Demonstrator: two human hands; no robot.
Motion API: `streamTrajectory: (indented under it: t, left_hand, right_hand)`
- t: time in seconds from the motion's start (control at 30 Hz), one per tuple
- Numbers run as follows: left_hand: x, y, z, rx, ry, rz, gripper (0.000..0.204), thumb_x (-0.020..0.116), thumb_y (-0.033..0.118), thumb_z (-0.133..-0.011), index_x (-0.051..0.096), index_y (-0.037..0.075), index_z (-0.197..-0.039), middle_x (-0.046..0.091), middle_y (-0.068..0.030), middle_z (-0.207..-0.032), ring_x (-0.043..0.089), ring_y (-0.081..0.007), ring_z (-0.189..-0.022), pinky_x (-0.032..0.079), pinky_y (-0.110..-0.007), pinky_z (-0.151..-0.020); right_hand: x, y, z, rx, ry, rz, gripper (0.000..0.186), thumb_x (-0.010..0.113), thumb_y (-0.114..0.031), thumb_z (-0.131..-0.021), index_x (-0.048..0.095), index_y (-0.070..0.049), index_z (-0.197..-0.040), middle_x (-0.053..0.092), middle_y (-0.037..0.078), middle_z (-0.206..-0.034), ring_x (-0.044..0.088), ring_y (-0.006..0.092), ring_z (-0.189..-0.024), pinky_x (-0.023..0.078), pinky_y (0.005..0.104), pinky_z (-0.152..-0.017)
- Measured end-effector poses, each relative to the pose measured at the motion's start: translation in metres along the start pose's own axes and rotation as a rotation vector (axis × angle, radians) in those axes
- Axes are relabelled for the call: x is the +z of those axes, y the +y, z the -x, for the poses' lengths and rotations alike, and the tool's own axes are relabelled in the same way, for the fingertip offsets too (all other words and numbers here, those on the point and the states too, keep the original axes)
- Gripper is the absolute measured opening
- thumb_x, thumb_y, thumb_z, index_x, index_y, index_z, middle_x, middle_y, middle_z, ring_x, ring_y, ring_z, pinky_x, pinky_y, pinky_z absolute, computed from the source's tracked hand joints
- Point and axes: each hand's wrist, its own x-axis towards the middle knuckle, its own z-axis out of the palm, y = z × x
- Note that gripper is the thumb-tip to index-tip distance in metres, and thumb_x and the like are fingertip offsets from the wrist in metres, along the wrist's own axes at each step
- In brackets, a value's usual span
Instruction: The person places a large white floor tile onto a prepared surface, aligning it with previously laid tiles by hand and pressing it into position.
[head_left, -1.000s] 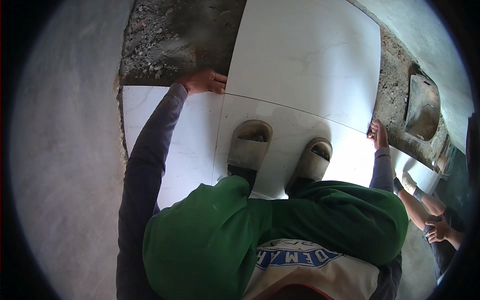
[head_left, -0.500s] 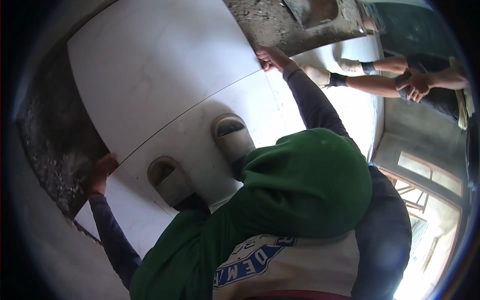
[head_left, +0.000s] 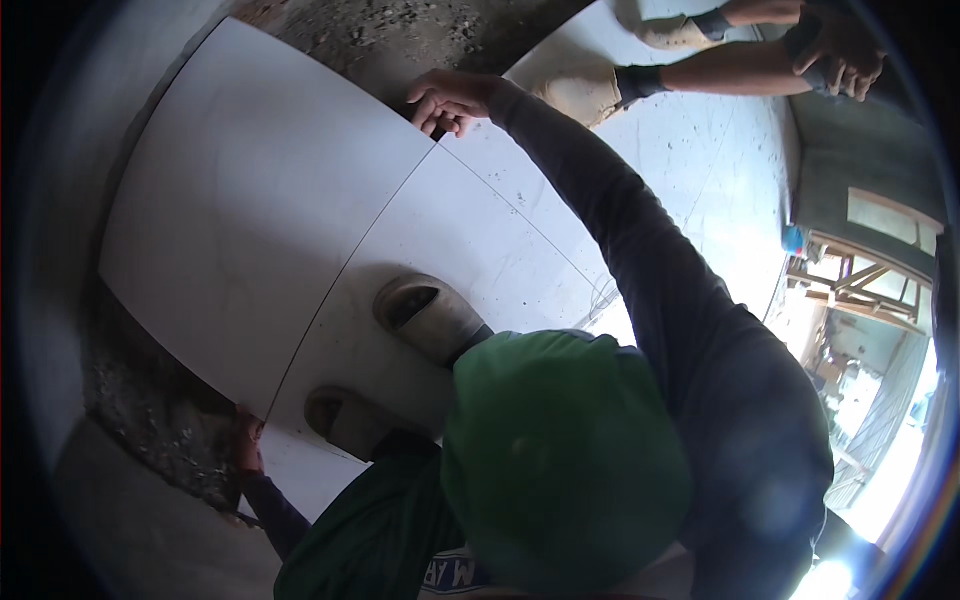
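Note:
A large white floor tile point(head_left: 240, 200) lies edge to edge with another white tile point(head_left: 400, 240), a thin dark seam between them. My left hand point(head_left: 248, 442) is at the near left end of that seam, its bent fingers closed on the large tile's corner; part of them is hidden. At the far end of the seam, my right hand point(head_left: 445, 103) is just over the tile's other corner. Its fingers are loosely bent and apart, holding nothing. Two sandals point(head_left: 430, 315) stand on the tile nearer me, and green cloth point(head_left: 565, 460) covers the lower middle of the view.
Rough dark soil point(head_left: 165, 425) shows in a gap at the left, beside a grey wall point(head_left: 50, 200). More soil and rubble point(head_left: 375, 40) lies beyond the large tile. Another person's legs and shoes point(head_left: 580, 95) are on the tiles at the far right, near a wooden frame point(head_left: 870, 280).
My view has turned, so the large tile appears further left and lower. My right hand's fingers have loosened at the corner. My left hand stays at its corner.

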Motion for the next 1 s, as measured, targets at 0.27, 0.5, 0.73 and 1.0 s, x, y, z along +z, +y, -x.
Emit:
streamTrajectory:
  t: [0.27,0.5,0.73,1.0]
  left_hand:
    - [0.052,0.068,0.039,-0.229,0.142,-0.145,0.06,0.054,0.053,-0.1,0.051,0.01,-0.143,0.068,0.002,-0.112,0.048,-0.0014,-0.072,0.028,-0.018,-0.054]
    - [0.035,0.057,0.028,-0.181,0.13,-0.128,0.063,0.052,0.058,-0.099,0.053,0.011,-0.141,0.069,0.0011,-0.112,0.054,-0.0041,-0.076,0.036,-0.021,-0.061]
    - [0.029,0.049,0.023,-0.171,0.161,-0.119,0.062,0.053,0.057,-0.1,0.054,0.011,-0.141,0.069,0.0011,-0.111,0.055,-0.0047,-0.076,0.038,-0.021,-0.062]
    - [0.042,0.055,0.03,-0.143,0.188,-0.111,0.06,0.054,0.056,-0.1,0.055,0.01,-0.139,0.069,0.0009,-0.109,0.055,-0.005,-0.077,0.039,-0.022,-0.064]
  right_hand:
    - [-0.021,0.012,0.003,-0.152,-0.159,-0.059,0.058,0.049,-0.035,-0.093,0.041,-0.005,-0.143,0.062,0.026,-0.131,0.057,0.0152,-0.059,0.053,0.0545,-0.072]
    - [-0.023,0.014,0.005,-0.205,-0.187,-0.02,0.056,0.049,-0.029,-0.093,0.038,-0.008,-0.143,0.062,0.027,-0.128,0.054,0.0147,-0.049,0.054,0.0462,-0.061]
    - [-0.026,0.011,0.004,-0.155,-0.216,-0.059,0.055,0.05,-0.026,-0.093,0.038,-0.009,-0.144,0.064,0.025,-0.124,0.054,0.0147,-0.049,0.054,0.0448,-0.059]
    - [-0.024,0.016,0.005,-0.192,-0.194,-0.049,0.056,0.049,-0.035,-0.094,0.045,-0.004,-0.14,0.063,0.026,-0.126,0.053,0.0143,-0.048,0.054,0.0467,-0.061]
